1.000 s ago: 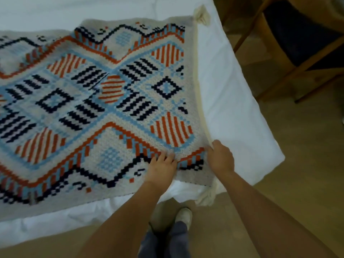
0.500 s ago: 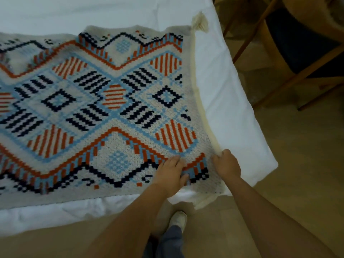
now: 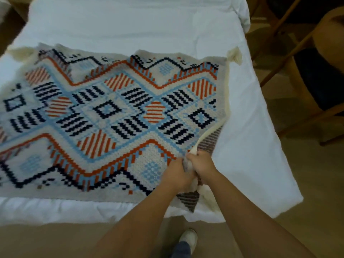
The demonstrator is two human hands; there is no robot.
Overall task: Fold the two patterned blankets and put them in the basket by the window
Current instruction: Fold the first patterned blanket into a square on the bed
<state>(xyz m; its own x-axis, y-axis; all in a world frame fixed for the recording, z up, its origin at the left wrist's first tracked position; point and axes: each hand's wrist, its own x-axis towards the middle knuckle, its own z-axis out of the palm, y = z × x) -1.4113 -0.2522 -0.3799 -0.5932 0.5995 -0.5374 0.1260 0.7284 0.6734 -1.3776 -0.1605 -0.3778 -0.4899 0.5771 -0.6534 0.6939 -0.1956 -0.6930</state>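
A patterned blanket [image 3: 115,116] with orange, light-blue and navy diamonds on cream lies spread across the white bed [image 3: 130,25]. My left hand [image 3: 176,174] and my right hand [image 3: 203,165] sit side by side at its near right corner, both closed on the cream edge. That corner is lifted and turned over, so the dull striped underside [image 3: 208,144] shows. A cream tassel [image 3: 234,55] marks the far right corner. No second blanket and no basket are in sight.
The bed's right edge [image 3: 270,146] drops to a tan floor [image 3: 316,220]. A wooden chair [image 3: 307,71] with a dark seat stands close to the right. My shoe [image 3: 188,239] is on the floor below my arms.
My hands were flat and apart on the corner; now they have come together and gripped it, lifting and turning the edge. The view has pulled back, showing more of the bed.
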